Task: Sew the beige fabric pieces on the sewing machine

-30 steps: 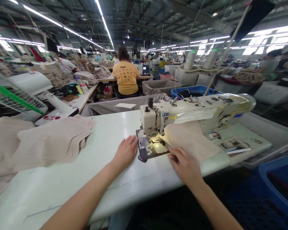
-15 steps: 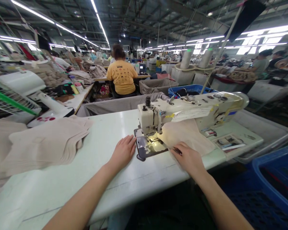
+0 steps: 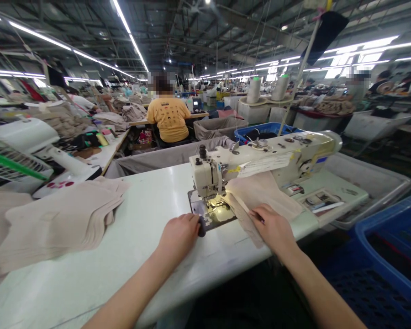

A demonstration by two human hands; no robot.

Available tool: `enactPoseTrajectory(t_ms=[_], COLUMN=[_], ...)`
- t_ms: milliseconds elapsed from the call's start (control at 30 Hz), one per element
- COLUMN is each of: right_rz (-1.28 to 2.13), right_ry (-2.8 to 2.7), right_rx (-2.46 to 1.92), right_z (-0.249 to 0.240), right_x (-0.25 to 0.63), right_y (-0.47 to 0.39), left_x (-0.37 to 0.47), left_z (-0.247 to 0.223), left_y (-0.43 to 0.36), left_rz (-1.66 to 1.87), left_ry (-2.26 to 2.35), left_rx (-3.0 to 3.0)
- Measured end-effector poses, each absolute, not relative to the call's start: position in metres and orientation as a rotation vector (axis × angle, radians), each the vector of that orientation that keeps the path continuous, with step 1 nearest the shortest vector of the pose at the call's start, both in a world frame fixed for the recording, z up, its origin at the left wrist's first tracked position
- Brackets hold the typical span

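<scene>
A beige fabric piece [image 3: 263,192] lies under the arm of the white sewing machine [image 3: 208,173], its near edge folded over and hanging toward the table's front. My right hand [image 3: 274,228] is closed on that edge, right of the needle plate [image 3: 217,217]. Something small and dark shows between its fingers, too unclear to name. At the plate's front left corner rests my left hand [image 3: 180,235], fingers bent and lying on the edge, with nothing visible in it. The lamp lights the presser foot [image 3: 214,202]; the fabric lies just right of it.
Stacked beige fabric pieces [image 3: 61,214] lie on the left of the table [image 3: 144,205]. A white fan [image 3: 23,137] stands beyond them. A small tray [image 3: 322,201] with tools sits at right, near a blue basket [image 3: 390,228]. A person in a yellow shirt [image 3: 168,116] sits ahead.
The fabric's edge has swung toward me and now shows as a fold beside the plate. My left hand has slid nearer along the plate's edge, its fingers more bent. The view has shifted slightly.
</scene>
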State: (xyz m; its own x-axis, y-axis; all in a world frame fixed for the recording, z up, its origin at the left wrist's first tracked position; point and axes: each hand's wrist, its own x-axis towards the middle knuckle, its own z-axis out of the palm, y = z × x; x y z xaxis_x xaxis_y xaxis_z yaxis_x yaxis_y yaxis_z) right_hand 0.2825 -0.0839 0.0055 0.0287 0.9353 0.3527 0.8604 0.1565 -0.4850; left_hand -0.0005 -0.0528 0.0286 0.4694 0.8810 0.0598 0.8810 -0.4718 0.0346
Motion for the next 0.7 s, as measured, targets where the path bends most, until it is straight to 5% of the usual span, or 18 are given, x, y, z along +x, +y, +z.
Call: enactPoseTrajectory(t_ms=[167,333,700], right_rz=[0.331,0.686,0.651], right_ry=[-2.244,-2.189,-2.396], right_rx=[-1.468,-1.348,-1.141], right_z=[0.022,0.025,0.01], right_x=[0.227,0.218,0.264], right_y=[-0.112,-0.125,-0.104], left_x=[0.027,0.002,-0.061], left_z=[0.017,0.004,0.019], left_y=[-0.081,-0.089,-0.109], left_rz=[-0.627,-0.65,-0.314], left_ry=[-0.95,-1.001,-1.072], left_rx=[-3.078,-3.316,-3.214])
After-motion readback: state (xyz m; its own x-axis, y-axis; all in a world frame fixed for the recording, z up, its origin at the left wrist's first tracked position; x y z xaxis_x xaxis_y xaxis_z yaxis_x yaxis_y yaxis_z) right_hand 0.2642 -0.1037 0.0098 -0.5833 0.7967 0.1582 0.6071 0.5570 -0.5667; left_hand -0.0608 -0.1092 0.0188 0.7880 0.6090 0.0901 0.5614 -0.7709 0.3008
